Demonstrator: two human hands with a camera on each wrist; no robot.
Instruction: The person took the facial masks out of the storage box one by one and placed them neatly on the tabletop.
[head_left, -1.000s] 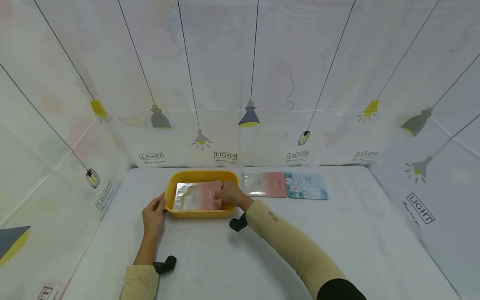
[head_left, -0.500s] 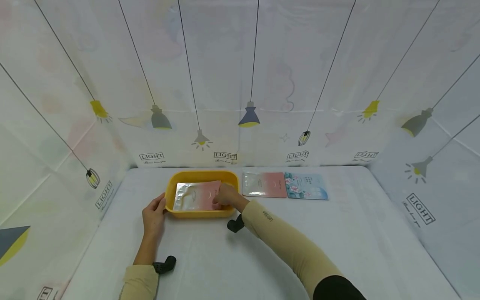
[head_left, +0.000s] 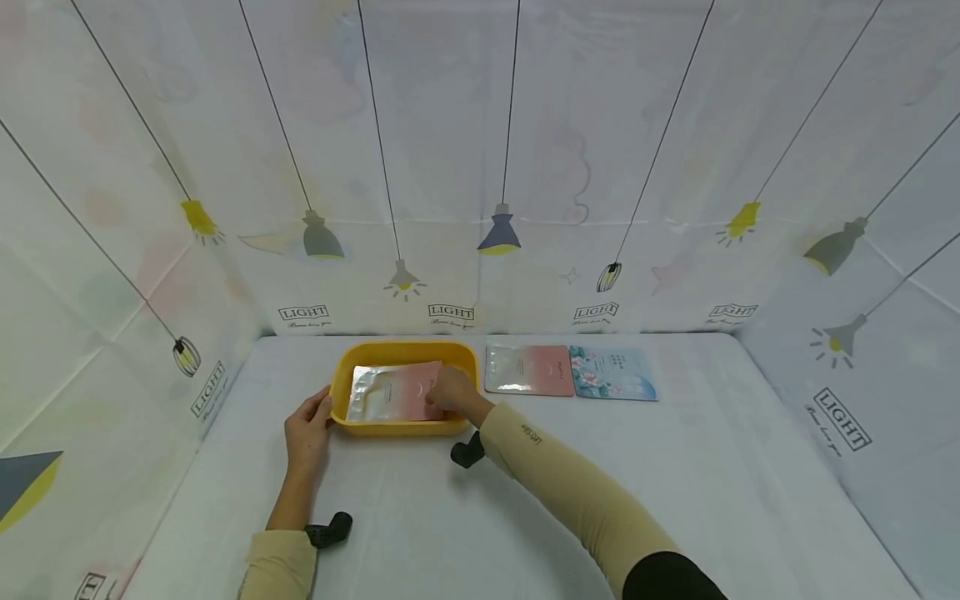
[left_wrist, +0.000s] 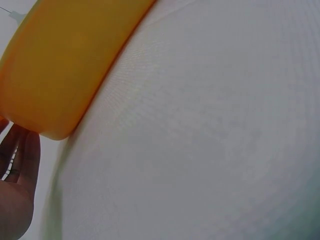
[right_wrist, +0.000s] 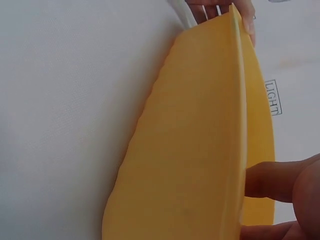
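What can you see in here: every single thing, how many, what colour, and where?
Tray: one, yellow, on the table.
Pink-silver sachet: one visible, inside the tray.
Second pink-silver sachet: one, on the table right of the tray.
Floral sachet: one, blue with pink flowers, right of that.
Table: one, white, beneath everything.
Backdrop: white, behind and both sides.
Printed lamps: ten, yellow, grey, navy or black, on the backdrop.
"LIGHT" labels: seven, black, mostly below the lamps.
Wrist devices: two, black, one per wrist.
Sleeves: two, beige, on the arms.
Left hand: one, bare, at the tray's left end.
Right hand: one, bare, reaching into the tray.
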